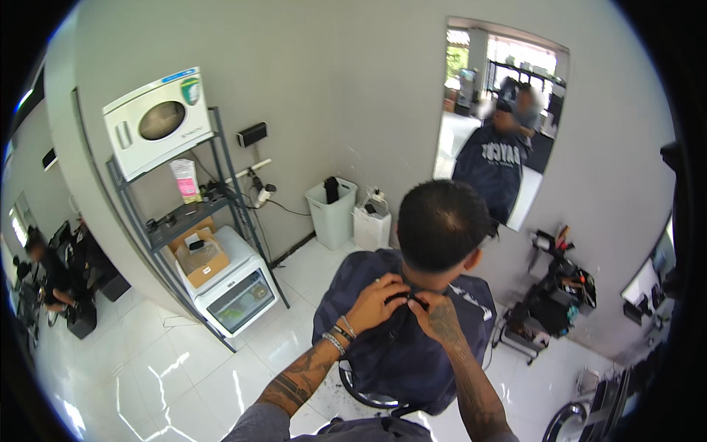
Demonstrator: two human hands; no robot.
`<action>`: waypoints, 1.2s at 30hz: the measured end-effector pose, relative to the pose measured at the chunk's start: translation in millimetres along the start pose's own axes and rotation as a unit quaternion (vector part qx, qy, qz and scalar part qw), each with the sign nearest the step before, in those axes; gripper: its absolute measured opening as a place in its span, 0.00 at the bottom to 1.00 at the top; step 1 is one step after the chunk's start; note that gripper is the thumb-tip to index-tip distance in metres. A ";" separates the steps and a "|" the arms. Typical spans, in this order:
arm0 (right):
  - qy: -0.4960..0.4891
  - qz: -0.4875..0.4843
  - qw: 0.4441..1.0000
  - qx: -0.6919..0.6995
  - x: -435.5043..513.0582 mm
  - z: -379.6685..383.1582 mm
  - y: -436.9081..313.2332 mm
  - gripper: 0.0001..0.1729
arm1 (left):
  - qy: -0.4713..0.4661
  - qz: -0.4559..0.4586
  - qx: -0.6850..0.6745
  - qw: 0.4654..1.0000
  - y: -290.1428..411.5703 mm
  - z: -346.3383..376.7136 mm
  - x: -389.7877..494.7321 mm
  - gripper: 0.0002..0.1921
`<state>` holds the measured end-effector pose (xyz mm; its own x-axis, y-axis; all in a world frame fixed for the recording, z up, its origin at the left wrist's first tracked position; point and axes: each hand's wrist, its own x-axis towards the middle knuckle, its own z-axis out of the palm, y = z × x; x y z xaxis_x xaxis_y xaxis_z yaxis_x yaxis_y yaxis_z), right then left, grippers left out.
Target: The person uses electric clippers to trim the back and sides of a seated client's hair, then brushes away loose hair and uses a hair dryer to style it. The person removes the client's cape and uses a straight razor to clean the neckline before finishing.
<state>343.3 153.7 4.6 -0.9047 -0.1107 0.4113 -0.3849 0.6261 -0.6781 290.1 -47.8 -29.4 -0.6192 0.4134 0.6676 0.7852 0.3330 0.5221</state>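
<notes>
A person sits before me with their back to me, draped in a dark barber cape (381, 342). Their short dark hair (442, 221) shows from behind. At the nape, my left hand (381, 301) grips the cape's neckband (410, 296) from the left. My right hand (439, 315) holds the same band from the right, its thumb close to my left fingers. The cape's two back edges meet under my hands. My fingers hide most of the fastening, so how it is joined is not visible.
A wall mirror (497, 138) hangs ahead. At the right stands a black tool trolley (552, 304). A metal rack (237, 204) on the left carries a white towel cabinet (160, 121); a glass-front appliance (237, 304) stands low in it. Hair clippings (337, 395) lie on the tiles near the chair.
</notes>
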 end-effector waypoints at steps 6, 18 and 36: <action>0.057 -0.018 0.998 0.024 -2.4 9.4 4.2 0.10 | -0.032 -0.068 -0.127 0.989 -7.2 -5.5 6.5 0.16; 0.045 0.027 0.999 -0.002 -8.4 16.4 1.7 0.11 | 0.001 -0.059 -0.171 0.983 -3.2 2.5 5.1 0.13; 0.040 0.037 0.986 -0.158 -12.6 22.5 -3.4 0.14 | 0.029 -0.161 -0.332 0.929 -28.6 -1.9 6.2 0.06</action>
<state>351.9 135.6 -12.0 -0.9060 -0.0012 0.4233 -0.2300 0.8409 -0.4900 263.8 -56.4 -39.1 -0.8361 0.3297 0.4385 0.4033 -0.1725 0.8987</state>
